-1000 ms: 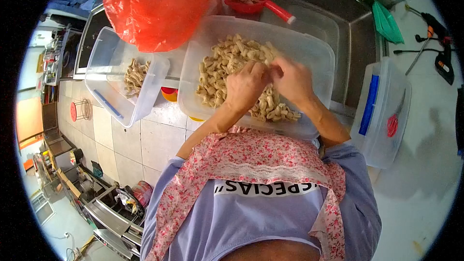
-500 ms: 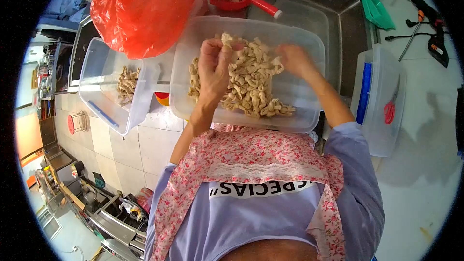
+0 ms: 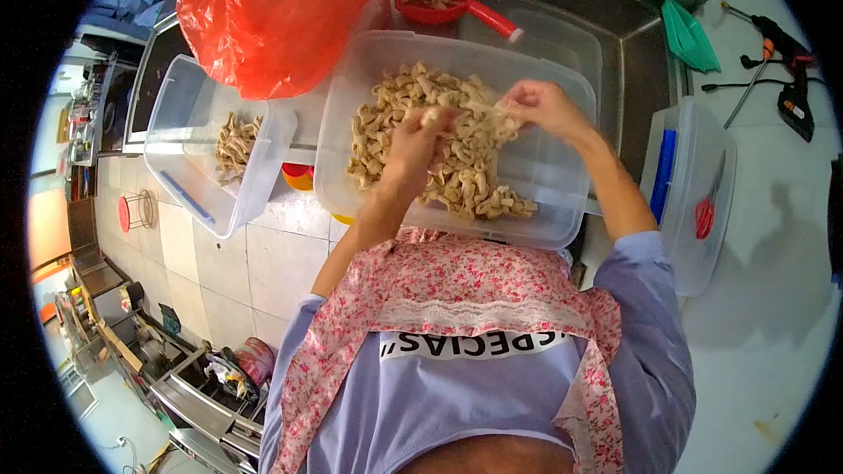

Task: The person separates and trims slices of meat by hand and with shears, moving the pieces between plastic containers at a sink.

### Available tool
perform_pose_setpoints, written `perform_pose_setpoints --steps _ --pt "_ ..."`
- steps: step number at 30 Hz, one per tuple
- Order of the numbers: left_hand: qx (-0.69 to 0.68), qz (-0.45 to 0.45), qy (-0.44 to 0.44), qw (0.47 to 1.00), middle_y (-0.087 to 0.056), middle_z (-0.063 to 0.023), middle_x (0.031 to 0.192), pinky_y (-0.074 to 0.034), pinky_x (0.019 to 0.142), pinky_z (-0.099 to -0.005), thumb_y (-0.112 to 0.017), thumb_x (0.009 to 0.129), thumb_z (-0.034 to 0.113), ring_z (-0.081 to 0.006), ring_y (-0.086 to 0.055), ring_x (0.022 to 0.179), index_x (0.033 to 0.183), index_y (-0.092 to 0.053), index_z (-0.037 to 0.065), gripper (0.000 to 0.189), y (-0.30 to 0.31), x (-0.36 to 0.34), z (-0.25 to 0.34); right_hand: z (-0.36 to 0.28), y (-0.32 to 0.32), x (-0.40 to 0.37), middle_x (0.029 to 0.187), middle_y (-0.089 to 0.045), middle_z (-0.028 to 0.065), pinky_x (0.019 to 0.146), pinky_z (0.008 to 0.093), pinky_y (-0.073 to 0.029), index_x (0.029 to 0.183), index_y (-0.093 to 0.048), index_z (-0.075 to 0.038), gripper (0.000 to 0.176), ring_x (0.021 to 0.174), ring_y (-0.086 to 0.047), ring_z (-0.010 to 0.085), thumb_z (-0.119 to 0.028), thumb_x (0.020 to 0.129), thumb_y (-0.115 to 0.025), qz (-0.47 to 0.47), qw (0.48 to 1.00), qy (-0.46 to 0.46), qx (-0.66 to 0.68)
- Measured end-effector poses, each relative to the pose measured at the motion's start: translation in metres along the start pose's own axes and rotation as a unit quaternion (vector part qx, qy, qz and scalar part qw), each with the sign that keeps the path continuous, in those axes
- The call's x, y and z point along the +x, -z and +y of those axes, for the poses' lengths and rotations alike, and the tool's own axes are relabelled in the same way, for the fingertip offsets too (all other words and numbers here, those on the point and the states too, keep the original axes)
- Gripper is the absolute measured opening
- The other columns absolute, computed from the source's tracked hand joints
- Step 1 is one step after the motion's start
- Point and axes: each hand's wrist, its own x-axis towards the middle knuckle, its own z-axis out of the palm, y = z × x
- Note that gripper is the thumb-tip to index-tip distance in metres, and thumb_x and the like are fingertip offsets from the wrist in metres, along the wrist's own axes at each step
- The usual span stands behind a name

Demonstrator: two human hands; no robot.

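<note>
A large clear plastic bin in front of me holds a heap of beige knotted strips; their exact kind is hard to tell. Over the middle of the heap, my left hand is closed, fingertips pinching a beige strip. To its right, my right hand is closed too, thumb and fingers pinching a pale strip that stretches toward the left hand. Blur hides whether both hands grip one and the same strip.
A second clear bin with unknotted strips stands left. Behind are a red plastic bag and a red handled strainer holding strips. At right, red-handled scissors lie in a clear container.
My left hand has moved slightly right and down. My right hand has come a little lower, and a pale strip now shows at its fingertips. The view has shifted slightly.
</note>
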Motion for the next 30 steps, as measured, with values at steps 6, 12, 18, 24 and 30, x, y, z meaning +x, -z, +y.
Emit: perform_pose_setpoints --steps 6,12,18,24,30 --pt "0.080 -0.054 0.007 0.995 -0.059 -0.0012 0.081 -0.039 0.049 -0.0184 -0.063 0.088 0.017 -0.0054 -0.050 0.060 0.106 -0.056 0.006 0.022 -0.021 -0.002 -0.003 -0.027 -0.038 -0.016 0.099 -0.064 0.0063 0.071 0.0237 -0.050 0.114 -0.056 -0.001 0.034 0.083 -0.060 0.0101 -0.006 0.082 -0.067 0.023 0.988 0.111 0.108" --pt "-0.047 -0.062 -0.004 0.997 -0.061 -0.0007 0.078 -0.031 0.044 -0.0196 -0.060 0.088 0.011 -0.0050 -0.046 0.055 0.101 -0.056 0.006 0.014 -0.016 0.005 -0.009 -0.032 -0.047 -0.030 0.100 -0.063 0.0034 0.071 0.0219 -0.049 0.114 -0.057 -0.003 0.033 0.081 -0.057 0.0068 -0.005 0.082 -0.066 0.057 0.990 0.108 0.066" --pt "-0.042 -0.025 0.026 0.998 -0.063 -0.0018 0.080 -0.028 0.042 -0.0187 -0.057 0.091 0.012 -0.0027 -0.039 0.051 0.105 -0.058 0.007 0.014 -0.009 -0.003 -0.002 -0.029 -0.045 -0.030 0.096 -0.063 0.0016 0.069 0.0225 -0.048 0.111 -0.058 -0.004 0.033 0.078 -0.058 0.0066 -0.006 0.079 -0.067 0.103 0.982 0.144 0.060" --pt "0.079 -0.016 -0.029 0.996 -0.065 -0.0035 0.082 -0.028 0.042 -0.0177 -0.059 0.089 0.008 -0.0013 -0.038 0.050 0.105 -0.059 0.005 0.016 -0.010 -0.004 -0.006 -0.028 -0.047 -0.026 0.095 -0.064 0.0056 0.070 0.0275 -0.050 0.112 -0.059 -0.011 0.036 0.078 -0.062 0.0177 -0.009 0.077 -0.067 0.182 0.925 0.236 -0.236" --pt "0.122 -0.013 -0.107 0.987 -0.061 0.0016 0.075 -0.037 0.047 -0.0174 -0.069 0.083 0.011 -0.0021 -0.049 0.059 0.095 -0.061 0.004 0.016 -0.017 -0.010 -0.003 -0.047 -0.071 -0.031 0.097 -0.063 0.0059 0.067 0.0286 -0.051 0.105 -0.064 -0.009 0.027 0.080 -0.063 0.0188 -0.012 0.078 -0.068 0.161 0.950 0.210 -0.168"
